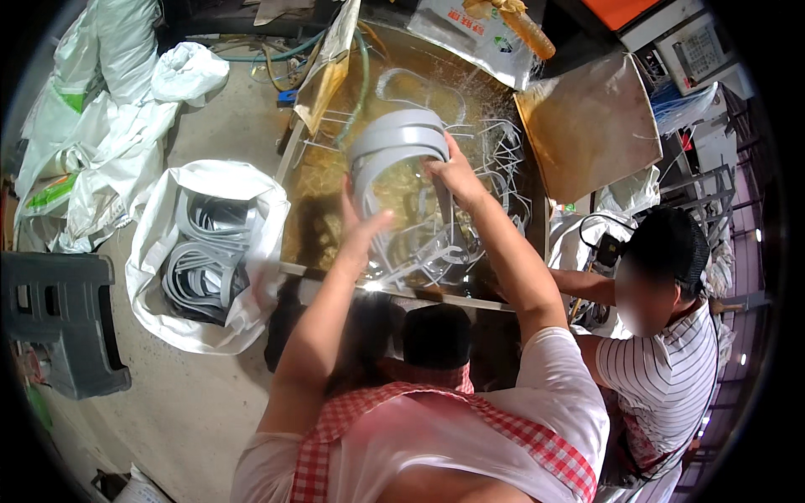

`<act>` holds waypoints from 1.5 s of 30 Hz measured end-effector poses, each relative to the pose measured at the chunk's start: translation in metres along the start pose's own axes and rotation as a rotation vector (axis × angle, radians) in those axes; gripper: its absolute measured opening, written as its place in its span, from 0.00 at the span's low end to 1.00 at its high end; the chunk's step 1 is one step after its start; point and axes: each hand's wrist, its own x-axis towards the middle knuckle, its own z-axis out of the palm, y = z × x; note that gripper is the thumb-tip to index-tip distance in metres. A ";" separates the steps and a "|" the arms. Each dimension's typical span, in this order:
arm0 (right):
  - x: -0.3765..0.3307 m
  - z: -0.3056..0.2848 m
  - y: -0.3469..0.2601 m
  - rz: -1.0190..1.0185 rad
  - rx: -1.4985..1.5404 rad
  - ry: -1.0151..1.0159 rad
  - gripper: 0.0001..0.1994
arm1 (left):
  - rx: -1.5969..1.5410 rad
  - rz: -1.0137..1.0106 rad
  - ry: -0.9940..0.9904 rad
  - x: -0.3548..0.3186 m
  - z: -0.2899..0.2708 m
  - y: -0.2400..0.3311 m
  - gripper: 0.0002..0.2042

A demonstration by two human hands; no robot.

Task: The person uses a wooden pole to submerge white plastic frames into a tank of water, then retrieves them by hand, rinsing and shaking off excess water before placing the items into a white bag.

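Observation:
Above a tub of brownish water (323,220) I hold a few nested grey curved plastic bands (398,138), arched side up. My left hand (360,230) grips their left side near the lower end, fingers outside and thumb inward. On the opposite side, my right hand (457,178) is closed round the right end. Under and beyond the bands, several thin pale plastic pieces (436,251) lie in the water, some joined in branching frames. The bands partly hide the fingertips of both hands.
Left of the tub stands an open white sack (142,268) with more grey bands (201,268). A dark grey plastic stool (63,327) is farther left. At right, a co-worker (658,344) reaches toward the tub's side. Stained boards (587,126) flank the tub.

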 end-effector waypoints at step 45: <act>-0.066 0.011 0.071 0.071 -0.871 -0.198 0.34 | 0.257 0.089 0.549 0.027 -0.060 0.002 0.19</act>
